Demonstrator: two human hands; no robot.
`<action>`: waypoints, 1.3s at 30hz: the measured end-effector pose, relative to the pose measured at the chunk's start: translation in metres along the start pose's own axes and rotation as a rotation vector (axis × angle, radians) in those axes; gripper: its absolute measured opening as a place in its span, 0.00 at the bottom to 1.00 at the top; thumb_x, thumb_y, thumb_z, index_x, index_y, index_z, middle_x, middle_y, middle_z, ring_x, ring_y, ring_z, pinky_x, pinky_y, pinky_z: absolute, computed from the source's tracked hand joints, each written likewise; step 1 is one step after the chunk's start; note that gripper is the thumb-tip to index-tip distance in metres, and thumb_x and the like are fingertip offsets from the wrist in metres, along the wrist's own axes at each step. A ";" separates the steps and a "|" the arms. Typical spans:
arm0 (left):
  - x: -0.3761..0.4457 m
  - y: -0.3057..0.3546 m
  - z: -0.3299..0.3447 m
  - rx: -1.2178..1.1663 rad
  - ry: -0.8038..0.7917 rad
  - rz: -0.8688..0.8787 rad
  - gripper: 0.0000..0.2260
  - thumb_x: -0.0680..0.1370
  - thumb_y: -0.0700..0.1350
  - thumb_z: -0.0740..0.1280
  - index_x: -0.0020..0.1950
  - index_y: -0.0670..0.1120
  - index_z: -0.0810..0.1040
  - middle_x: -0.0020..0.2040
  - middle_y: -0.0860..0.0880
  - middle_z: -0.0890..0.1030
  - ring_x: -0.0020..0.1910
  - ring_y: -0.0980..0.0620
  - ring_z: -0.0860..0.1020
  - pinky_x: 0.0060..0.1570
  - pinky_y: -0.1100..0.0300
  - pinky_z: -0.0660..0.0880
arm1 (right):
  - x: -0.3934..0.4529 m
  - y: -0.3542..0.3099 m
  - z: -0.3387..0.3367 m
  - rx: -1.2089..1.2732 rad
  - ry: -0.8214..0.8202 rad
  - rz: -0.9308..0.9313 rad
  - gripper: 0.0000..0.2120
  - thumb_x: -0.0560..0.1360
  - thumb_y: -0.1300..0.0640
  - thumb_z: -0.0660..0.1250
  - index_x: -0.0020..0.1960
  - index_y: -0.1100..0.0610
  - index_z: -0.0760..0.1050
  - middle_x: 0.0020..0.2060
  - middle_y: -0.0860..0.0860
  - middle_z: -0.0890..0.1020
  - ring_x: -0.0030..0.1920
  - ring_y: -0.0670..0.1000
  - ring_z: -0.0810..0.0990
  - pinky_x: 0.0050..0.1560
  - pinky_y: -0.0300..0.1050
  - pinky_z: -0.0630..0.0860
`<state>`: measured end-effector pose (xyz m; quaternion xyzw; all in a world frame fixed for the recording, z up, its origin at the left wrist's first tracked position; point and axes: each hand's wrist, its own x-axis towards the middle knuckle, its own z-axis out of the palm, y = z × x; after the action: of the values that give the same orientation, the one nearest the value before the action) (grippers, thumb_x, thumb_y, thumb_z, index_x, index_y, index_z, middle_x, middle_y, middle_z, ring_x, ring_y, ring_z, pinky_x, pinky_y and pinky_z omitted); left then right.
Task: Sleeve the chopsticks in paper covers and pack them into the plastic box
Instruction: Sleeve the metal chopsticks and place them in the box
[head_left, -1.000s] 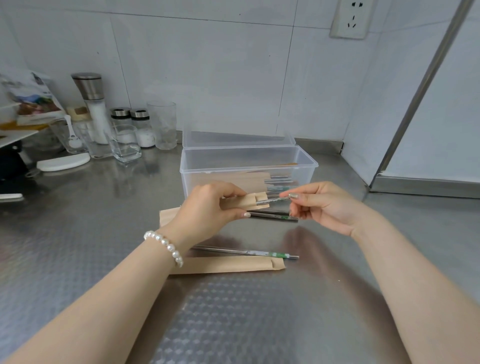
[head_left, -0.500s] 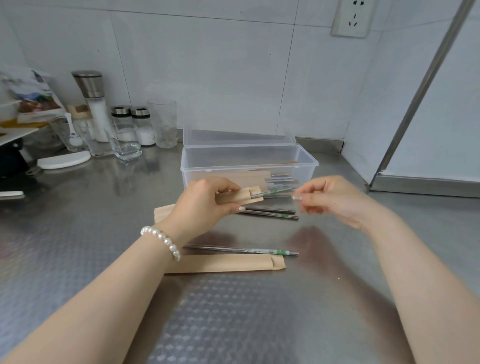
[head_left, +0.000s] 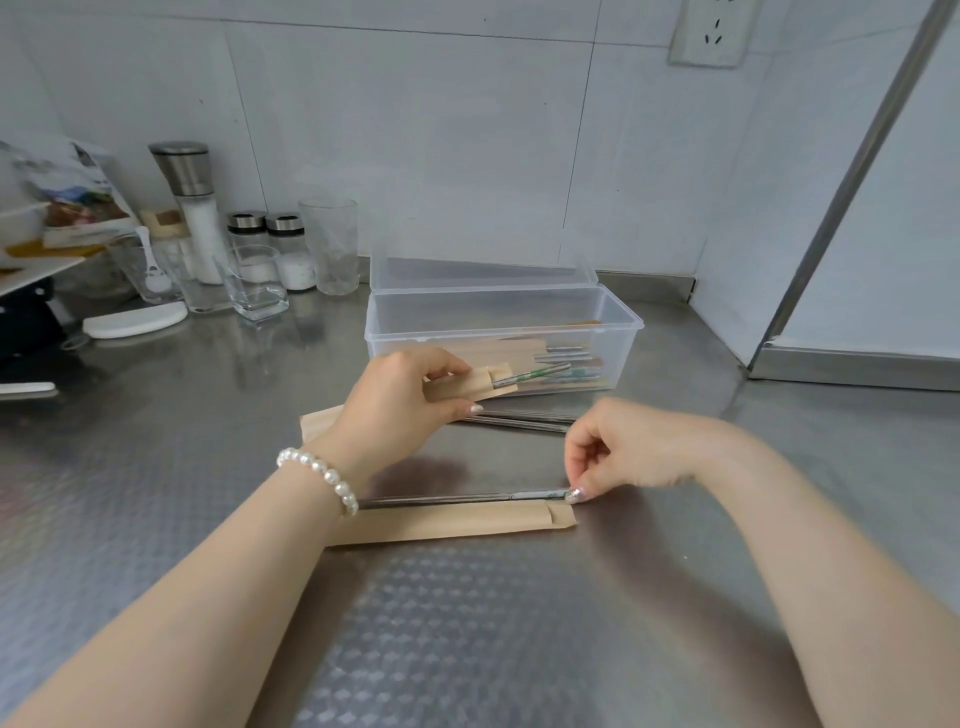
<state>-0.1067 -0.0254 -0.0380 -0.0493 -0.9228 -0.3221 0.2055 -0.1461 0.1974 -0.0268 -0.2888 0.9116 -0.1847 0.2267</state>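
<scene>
1. Head view: the left hand (head_left: 395, 402) grips a brown paper cover (head_left: 467, 387) above the tabletop (head_left: 171, 467), fingers curled round it. 1 metal chopstick (head_left: 530, 375) pokes out of the cover's open end toward the right, in front of the plastic box (head_left: 498, 332).
2. The right hand (head_left: 631, 452) is down at the tabletop, thumb and fingertip pinching the right end of a loose chopstick (head_left: 457, 499) that lies flat. Its other fingers are curled in.
3. That loose chopstick lies just beside the far edge of a second paper cover (head_left: 452, 525), which rests flat on the tabletop with its open, notched end to the right.
4. More bare chopsticks (head_left: 524, 422) lie on the tabletop between the hands and the box, on the near side of the box. Another cover (head_left: 319, 423) shows partly under the left hand.
5. The clear box stands open, lid tipped back toward the wall, with sleeved chopsticks lying inside.
6. At the far left stand a grinder (head_left: 189, 208), 2 shakers (head_left: 270, 249) and drinking glasses (head_left: 330, 244).
</scene>
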 end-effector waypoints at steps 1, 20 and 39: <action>0.000 0.000 0.000 0.003 -0.001 -0.003 0.15 0.68 0.46 0.75 0.53 0.48 0.80 0.43 0.55 0.78 0.44 0.55 0.73 0.46 0.64 0.67 | -0.001 -0.001 0.000 -0.007 -0.001 0.002 0.06 0.69 0.55 0.73 0.35 0.52 0.78 0.24 0.42 0.75 0.27 0.42 0.69 0.35 0.40 0.68; 0.001 -0.003 -0.001 0.011 0.042 -0.063 0.15 0.67 0.46 0.75 0.52 0.50 0.80 0.40 0.55 0.75 0.42 0.53 0.71 0.44 0.62 0.66 | -0.013 0.019 -0.037 1.296 0.826 -0.220 0.16 0.76 0.65 0.61 0.33 0.59 0.81 0.23 0.50 0.75 0.24 0.44 0.70 0.24 0.34 0.66; 0.001 -0.002 0.003 -0.008 -0.008 -0.009 0.15 0.67 0.47 0.75 0.52 0.49 0.80 0.41 0.53 0.77 0.42 0.52 0.73 0.46 0.60 0.70 | -0.006 0.049 -0.040 1.418 1.019 -0.051 0.11 0.77 0.56 0.62 0.38 0.59 0.74 0.19 0.48 0.72 0.21 0.44 0.67 0.22 0.34 0.61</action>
<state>-0.1087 -0.0250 -0.0412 -0.0473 -0.9226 -0.3264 0.2000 -0.1847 0.2469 -0.0146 0.0179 0.5653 -0.8201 -0.0864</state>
